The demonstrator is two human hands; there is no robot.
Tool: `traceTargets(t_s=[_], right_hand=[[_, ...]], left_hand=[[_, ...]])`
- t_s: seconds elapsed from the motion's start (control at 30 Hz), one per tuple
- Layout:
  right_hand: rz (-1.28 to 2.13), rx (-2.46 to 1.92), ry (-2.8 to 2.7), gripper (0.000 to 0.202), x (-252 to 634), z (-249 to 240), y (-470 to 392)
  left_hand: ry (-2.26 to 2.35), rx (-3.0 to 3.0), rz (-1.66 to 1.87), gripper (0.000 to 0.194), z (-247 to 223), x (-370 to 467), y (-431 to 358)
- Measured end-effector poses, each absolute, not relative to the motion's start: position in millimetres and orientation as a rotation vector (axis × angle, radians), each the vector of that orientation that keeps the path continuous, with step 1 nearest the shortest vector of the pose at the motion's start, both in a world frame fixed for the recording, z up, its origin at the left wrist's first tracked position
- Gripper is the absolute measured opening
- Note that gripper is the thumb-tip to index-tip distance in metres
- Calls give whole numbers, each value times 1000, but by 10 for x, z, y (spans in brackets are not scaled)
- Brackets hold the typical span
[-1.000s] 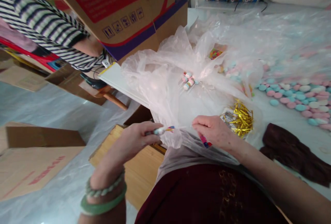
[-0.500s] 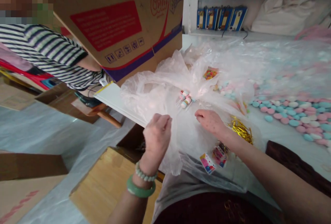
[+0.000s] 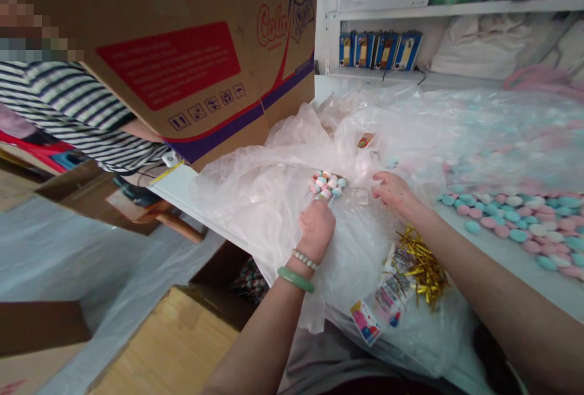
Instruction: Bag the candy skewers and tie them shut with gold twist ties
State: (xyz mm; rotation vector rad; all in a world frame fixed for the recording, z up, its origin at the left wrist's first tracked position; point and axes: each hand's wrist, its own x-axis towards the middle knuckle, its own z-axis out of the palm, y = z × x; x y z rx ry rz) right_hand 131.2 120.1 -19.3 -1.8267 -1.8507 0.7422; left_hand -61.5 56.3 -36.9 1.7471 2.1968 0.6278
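My left hand, with a bead bracelet and a green bangle at its wrist, is closed at the thin white sticks of a small bunch of lollipops. Their heads are pink, pale blue and white; the fingertips are partly hidden. My right hand is to the right of the bunch, fingers slightly bent and apart, holding nothing I can see. Under both hands spreads a crumpled clear plastic bag. Between the right hand and the bunch lies a small clear packet.
Gold tinsel strips and printed cards lie near my body. Pastel sweets cover the table's right side. A large cardboard box stands at back left, beside a person in a striped shirt. Shelves are behind.
My left hand has moved right and up to the lollipop sticks. My right hand has moved right and up, its fingers now parted. The view has shifted slightly.
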Motion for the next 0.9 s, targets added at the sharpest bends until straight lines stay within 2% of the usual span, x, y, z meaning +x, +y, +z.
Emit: traceTargets(t_s=[0.1, 0.2, 0.27, 0.4, 0.47, 0.63, 0.7, 0.77, 0.9], right_hand=[[1019, -1785, -1833, 16, 1223, -157, 931], [1339, -1643, -1816, 24, 1053, -127, 609], [1399, -1663, -1795, 27, 963, -140, 437], [1176, -1831, -1878, 25, 985, -214, 242], [1005, -1907, -1951, 25, 1076, -238, 179], [451, -2052, -2246, 30, 1245, -288, 59], [431, -2107, -2304, 29, 1257, -327, 49], [469, -2138, -2305, 28, 1257, -358, 50], [388, -2137, -2271, 31, 1242, -350, 4]], left_hand=[[1929, 1390, 883, 10, -318, -632, 470], [1592, 1001, 1022, 16, -285, -473, 223], [1436, 857, 1020, 14, -273, -289, 0], [1266, 840, 942, 5, -239, -34, -358], [1226, 953, 831, 7, -205, -44, -462], [1524, 1634, 525, 14, -166, -156, -766], [1639, 1897, 337, 16, -217, -128, -925], [1734, 2043, 207, 27, -296, -77, -1052], [1802, 2076, 150, 34, -403, -30, -1092]])
